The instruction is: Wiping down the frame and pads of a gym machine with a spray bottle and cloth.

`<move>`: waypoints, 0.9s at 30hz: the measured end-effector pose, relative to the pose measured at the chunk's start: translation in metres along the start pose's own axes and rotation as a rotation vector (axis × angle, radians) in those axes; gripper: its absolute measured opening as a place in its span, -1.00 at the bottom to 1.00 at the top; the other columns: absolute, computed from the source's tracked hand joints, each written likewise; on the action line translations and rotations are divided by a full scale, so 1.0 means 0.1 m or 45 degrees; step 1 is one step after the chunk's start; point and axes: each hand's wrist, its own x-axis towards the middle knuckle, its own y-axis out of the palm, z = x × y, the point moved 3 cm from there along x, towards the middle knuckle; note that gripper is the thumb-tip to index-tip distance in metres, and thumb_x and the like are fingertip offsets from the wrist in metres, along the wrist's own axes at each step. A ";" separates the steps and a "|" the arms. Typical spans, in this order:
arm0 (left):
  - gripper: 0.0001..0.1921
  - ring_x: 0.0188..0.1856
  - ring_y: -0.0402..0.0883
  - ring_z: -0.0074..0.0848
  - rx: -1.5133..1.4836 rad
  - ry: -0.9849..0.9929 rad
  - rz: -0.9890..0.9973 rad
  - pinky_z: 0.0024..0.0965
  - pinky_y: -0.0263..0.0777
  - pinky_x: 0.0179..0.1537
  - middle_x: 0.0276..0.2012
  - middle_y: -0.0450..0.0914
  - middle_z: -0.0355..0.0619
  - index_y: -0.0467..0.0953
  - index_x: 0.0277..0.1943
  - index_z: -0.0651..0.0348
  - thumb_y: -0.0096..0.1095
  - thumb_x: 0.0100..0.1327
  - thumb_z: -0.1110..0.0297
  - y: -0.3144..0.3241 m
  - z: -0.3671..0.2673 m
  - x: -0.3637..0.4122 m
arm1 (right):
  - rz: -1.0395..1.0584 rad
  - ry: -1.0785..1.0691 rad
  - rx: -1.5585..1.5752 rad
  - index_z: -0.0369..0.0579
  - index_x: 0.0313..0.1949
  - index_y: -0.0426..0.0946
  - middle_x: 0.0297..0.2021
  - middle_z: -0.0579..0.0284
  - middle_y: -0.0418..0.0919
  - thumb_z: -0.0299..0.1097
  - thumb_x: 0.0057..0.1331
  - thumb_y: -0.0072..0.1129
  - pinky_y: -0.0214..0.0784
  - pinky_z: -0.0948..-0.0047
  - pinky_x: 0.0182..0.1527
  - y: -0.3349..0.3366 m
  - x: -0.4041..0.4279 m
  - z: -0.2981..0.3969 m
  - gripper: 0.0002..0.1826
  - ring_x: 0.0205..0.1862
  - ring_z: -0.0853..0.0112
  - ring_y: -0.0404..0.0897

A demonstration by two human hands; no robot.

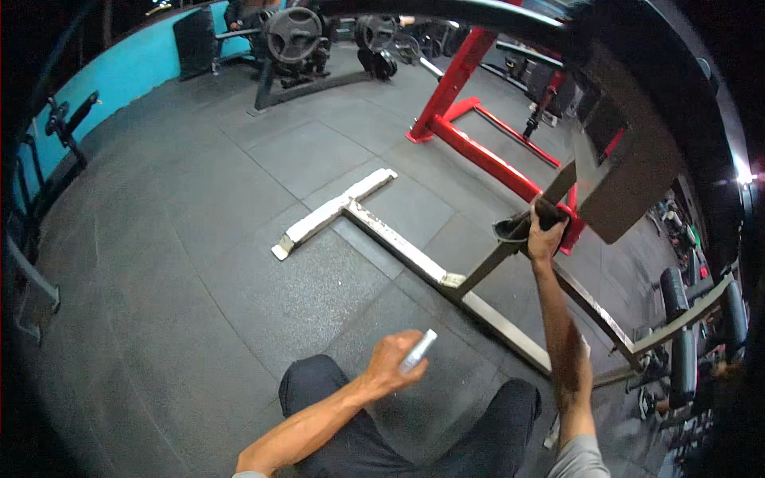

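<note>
My left hand (396,361), above my knees, is closed around a small whitish cylindrical object (418,351), which could be a tube or a marker. My right arm reaches forward, and my right hand (547,233) grips a dark, rounded part (551,216) at the upper end of a slanted post on a metal gym bench frame. Beside that hand sits a dark cup-like piece (511,229). Below, the frame's long metal beam (400,242) runs to a worn white crossbar (334,212) on the floor. Paint on the beam looks chipped.
A red steel machine frame (478,155) stands just beyond the bench frame. Overhanging at right is a brown panel (633,173), with black padded rollers (683,352) lower down. A rack with weight plates (294,34) stands farther back. Dark rubber tiles (197,239) cover the floor.
</note>
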 end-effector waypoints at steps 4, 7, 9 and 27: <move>-0.80 -0.48 0.56 -0.12 0.094 0.024 -0.164 -0.19 0.40 -0.44 -0.49 0.50 0.08 0.45 -0.34 0.26 0.23 -0.06 0.39 -0.44 0.40 -0.05 | -0.198 -0.470 -0.250 -0.29 0.03 0.42 -0.07 -0.01 0.54 -0.18 0.10 0.44 0.28 0.27 0.10 -0.10 0.34 0.69 -0.39 -0.02 0.19 0.51; -0.78 -0.41 0.62 -0.09 0.021 -0.202 -0.313 -0.17 0.47 -0.36 -0.45 0.57 0.11 0.51 -0.31 0.30 0.21 -0.07 0.41 -0.71 0.67 -0.04 | -0.112 -0.134 -0.119 -0.25 0.00 0.49 -0.07 -0.02 0.58 -0.23 0.11 0.43 0.29 0.23 0.12 -0.14 0.71 0.80 -0.47 -0.01 0.17 0.53; -0.85 -0.51 0.60 -0.32 -0.025 -0.392 -0.546 -0.32 0.43 -0.45 -0.55 0.56 -0.01 0.53 -0.38 0.29 0.15 -0.07 0.48 -0.95 1.01 -0.29 | -0.145 -0.274 -0.223 -0.23 -0.02 0.52 -0.10 -0.02 0.59 -0.24 0.11 0.42 0.29 0.22 0.12 0.26 0.50 0.53 -0.51 -0.02 0.16 0.54; -0.88 -0.64 0.34 -0.63 0.006 -0.309 -1.338 -0.48 0.23 -0.56 -0.59 0.47 -0.20 0.46 -0.41 0.28 -0.01 -0.04 0.61 -2.42 0.84 -0.91 | -0.217 -0.019 0.133 -0.16 -0.04 0.54 -0.17 0.32 0.56 -0.34 0.18 0.38 0.42 0.48 -0.09 0.14 0.68 -0.19 -0.63 -0.20 0.50 0.53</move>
